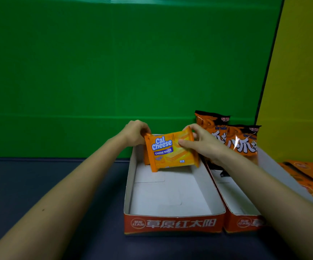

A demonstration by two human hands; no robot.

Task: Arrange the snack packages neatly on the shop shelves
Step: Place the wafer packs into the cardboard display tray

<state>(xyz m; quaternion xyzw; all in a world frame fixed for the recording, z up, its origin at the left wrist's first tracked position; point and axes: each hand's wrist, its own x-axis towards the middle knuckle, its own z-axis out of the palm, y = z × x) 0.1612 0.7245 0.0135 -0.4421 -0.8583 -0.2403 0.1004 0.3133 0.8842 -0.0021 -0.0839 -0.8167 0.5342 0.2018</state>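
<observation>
An orange Cal Cheese wafer pack (169, 151) stands tilted at the far end of an open white cardboard tray (172, 215) with a red printed front. A second orange pack edge shows just behind it on the left. My left hand (135, 133) pinches the pack's top left corner. My right hand (201, 142) grips its top right edge, thumb on the front. Two orange and black snack bags (244, 142) stand upright in a second tray (242, 223) to the right.
A green panel (114, 72) forms the back wall and a yellow panel (298, 91) closes the right side. The trays sit on a dark blue shelf surface (49, 175). An orange printed box (309, 177) lies at the far right.
</observation>
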